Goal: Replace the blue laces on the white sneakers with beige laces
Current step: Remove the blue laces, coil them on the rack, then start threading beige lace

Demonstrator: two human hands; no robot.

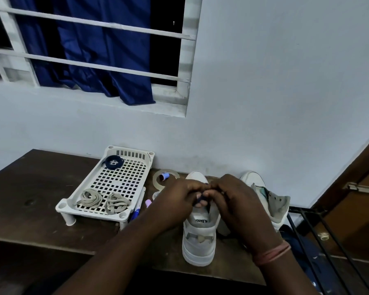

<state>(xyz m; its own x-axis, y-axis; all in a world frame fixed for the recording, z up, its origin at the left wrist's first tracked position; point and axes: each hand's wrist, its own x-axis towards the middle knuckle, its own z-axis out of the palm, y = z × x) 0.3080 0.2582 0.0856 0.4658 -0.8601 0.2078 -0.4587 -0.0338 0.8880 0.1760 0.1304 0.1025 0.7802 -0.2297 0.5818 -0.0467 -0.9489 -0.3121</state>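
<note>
A white sneaker stands on the dark wooden table, heel toward me, toe to the wall. Both hands are over its tongue. My left hand and my right hand meet there, fingers curled, pinching a bit of blue lace between them. The second white sneaker stands to the right, partly behind my right hand. Two coiled beige laces lie at the near end of a white perforated tray. A rolled blue lace lies at the tray's far end.
A roll of clear tape lies between the tray and the sneaker, with a small blue-and-pink object in it. A pen lies beside the tray. A black metal rack stands at the right, by the table's edge. The wall is just behind the shoes.
</note>
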